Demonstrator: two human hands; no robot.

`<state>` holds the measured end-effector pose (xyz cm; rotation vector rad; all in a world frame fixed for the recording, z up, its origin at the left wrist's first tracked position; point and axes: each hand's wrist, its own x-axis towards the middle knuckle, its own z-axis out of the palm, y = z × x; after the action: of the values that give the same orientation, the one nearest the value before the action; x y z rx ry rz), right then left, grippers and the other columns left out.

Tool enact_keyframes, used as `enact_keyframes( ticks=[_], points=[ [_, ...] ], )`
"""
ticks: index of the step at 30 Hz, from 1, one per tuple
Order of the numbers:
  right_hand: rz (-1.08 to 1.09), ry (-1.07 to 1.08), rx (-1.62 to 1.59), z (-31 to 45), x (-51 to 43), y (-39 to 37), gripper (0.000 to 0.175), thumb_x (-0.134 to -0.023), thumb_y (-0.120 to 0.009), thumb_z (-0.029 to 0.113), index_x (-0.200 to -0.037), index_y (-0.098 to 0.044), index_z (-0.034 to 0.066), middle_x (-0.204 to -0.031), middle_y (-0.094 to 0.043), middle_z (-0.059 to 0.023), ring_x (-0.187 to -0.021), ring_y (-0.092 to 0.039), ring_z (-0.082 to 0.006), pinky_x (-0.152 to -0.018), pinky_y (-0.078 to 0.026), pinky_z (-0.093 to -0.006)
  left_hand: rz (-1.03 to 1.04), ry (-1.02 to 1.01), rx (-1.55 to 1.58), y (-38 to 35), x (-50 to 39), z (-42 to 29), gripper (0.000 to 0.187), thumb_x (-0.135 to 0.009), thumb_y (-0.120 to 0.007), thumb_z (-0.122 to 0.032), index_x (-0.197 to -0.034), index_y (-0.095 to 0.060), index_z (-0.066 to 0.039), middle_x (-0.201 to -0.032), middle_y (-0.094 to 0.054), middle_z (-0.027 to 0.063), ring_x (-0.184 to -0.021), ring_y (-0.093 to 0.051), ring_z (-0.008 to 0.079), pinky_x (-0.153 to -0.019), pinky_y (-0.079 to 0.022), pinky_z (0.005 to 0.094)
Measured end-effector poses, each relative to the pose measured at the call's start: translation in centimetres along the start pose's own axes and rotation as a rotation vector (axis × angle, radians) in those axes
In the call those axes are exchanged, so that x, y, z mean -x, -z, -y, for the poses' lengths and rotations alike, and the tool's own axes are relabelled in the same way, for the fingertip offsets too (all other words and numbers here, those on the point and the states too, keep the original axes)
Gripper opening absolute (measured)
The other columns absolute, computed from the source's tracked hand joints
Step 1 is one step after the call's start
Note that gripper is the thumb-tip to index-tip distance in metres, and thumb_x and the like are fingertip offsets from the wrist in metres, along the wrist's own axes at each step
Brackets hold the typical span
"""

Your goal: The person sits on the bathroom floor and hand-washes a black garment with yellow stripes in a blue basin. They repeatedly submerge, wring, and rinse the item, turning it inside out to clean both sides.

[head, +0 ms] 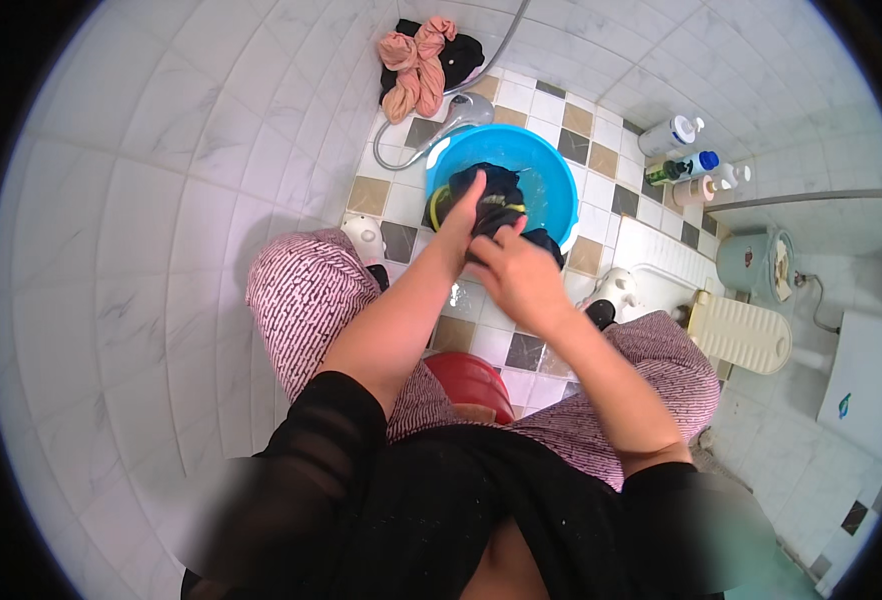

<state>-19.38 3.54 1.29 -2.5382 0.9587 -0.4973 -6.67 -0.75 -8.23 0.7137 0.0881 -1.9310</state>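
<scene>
A black cloth garment (495,178) with yellow-green trim is bunched over the near half of a blue plastic basin (558,176) that holds some water. My left hand (462,221) grips the garment from its left side, thumb pointing up. Slightly nearer to me and to the right, my right hand (512,266) has its curled fingers on the same cloth. Part of the black cloth lies over the basin's near rim on the right. The cloth hides some of the fingers.
Twisted pink cloth (414,71) rests on black cloth beyond the basin, beside a shower head (472,110) with its hose. Bottles (666,136) stand along the right wall. A squat toilet (658,251), a lidless bin (745,262) and a red tub (474,382) are also around me.
</scene>
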Motion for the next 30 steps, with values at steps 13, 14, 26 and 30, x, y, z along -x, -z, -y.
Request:
enact_keyframes(
  ticks=[13,14,26,30],
  points=[
    [-0.233,-0.693,-0.079,-4.5,-2.7,-3.4,0.021,-0.083,-0.056,0.023,-0.073,-0.06,0.0051,-0.071,-0.061,-0.0179,-0.063,-0.06,-0.039,-0.058,-0.048,-0.0464,-0.326,-0.092,-0.143,0.6,-2.4,4.1,0.029,-0.094,-0.055,-0.035,-0.093,-0.061,-0.007,-0.085,-0.062,0.006,-0.075,-0.06,0.0191,-0.067,-0.051,0.0336],
    [-0.24,-0.549,-0.146,-4.0,-2.0,-4.1,0.018,-0.081,-0.059,0.019,-0.07,-0.057,0.0051,-0.07,-0.058,-0.0182,-0.063,-0.06,-0.0379,-0.057,-0.047,-0.045,-0.26,0.049,-0.227,0.8,-2.3,3.6,0.04,-0.093,-0.053,-0.044,-0.095,-0.061,-0.004,-0.091,-0.063,0.0091,-0.079,-0.061,0.0196,-0.069,-0.05,0.0344],
    [-0.383,-0.486,-0.726,-11.4,-6.4,6.0,0.04,-0.091,-0.056,0.033,-0.071,-0.053,-0.001,-0.063,-0.044,0.0035,-0.063,-0.038,-0.0064,-0.056,-0.034,-0.0262,-0.248,-0.201,-0.299,0.6,-2.1,1.4,0.062,-0.097,-0.037,-0.051,-0.112,-0.053,0.007,-0.103,-0.064,0.0226,-0.097,-0.063,0.0322,-0.088,-0.051,0.0415],
    [-0.398,-0.465,-0.751,-6.1,-10.1,10.3,0.037,-0.09,-0.059,0.032,-0.071,-0.054,0.0002,-0.063,-0.045,0.004,-0.063,-0.037,-0.0063,-0.056,-0.034,-0.0257,-0.601,-0.862,-1.501,4.4,-2.7,1.5,0.053,-0.079,-0.067,-0.031,-0.12,-0.052,-0.001,-0.112,-0.061,0.0193,-0.105,-0.059,0.0337,-0.098,-0.041,0.0473]
  ],
)
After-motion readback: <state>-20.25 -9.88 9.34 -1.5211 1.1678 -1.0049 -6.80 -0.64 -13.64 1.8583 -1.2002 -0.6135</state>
